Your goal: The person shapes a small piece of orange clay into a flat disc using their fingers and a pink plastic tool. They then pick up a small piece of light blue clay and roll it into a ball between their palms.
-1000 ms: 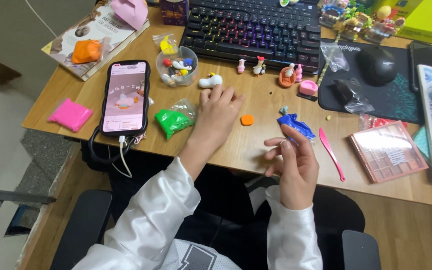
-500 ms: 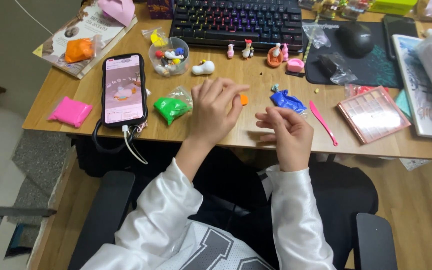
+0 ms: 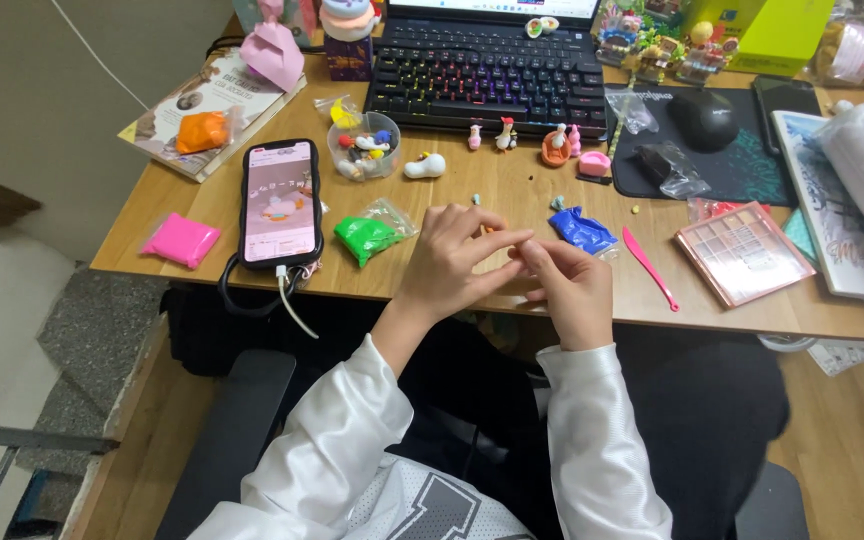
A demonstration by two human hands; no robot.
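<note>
A person seated at a wooden desk brings both hands together above its front edge, the left hand arched with fingers extended so its fingertips meet those of the right hand, which is curled with the knuckles up. Whatever is pinched between the fingertips is too small and too covered to make out, so how either hand grips cannot be told. Both forearms wear white sleeves. Four lumps of modelling clay in clear wrap lie on the desk: a blue one just beyond the right hand, a green one near the left hand, a pink one at the left edge, and an orange one on a book. One smartphone lies face up beside the green lump, its cable hanging over the edge. One pink sculpting tool rests to the right, next to a pink palette. A clear cup holds small clay pieces too tiny to count. Small figurines stand before a backlit keyboard, whose top is cut off by the frame.
</note>
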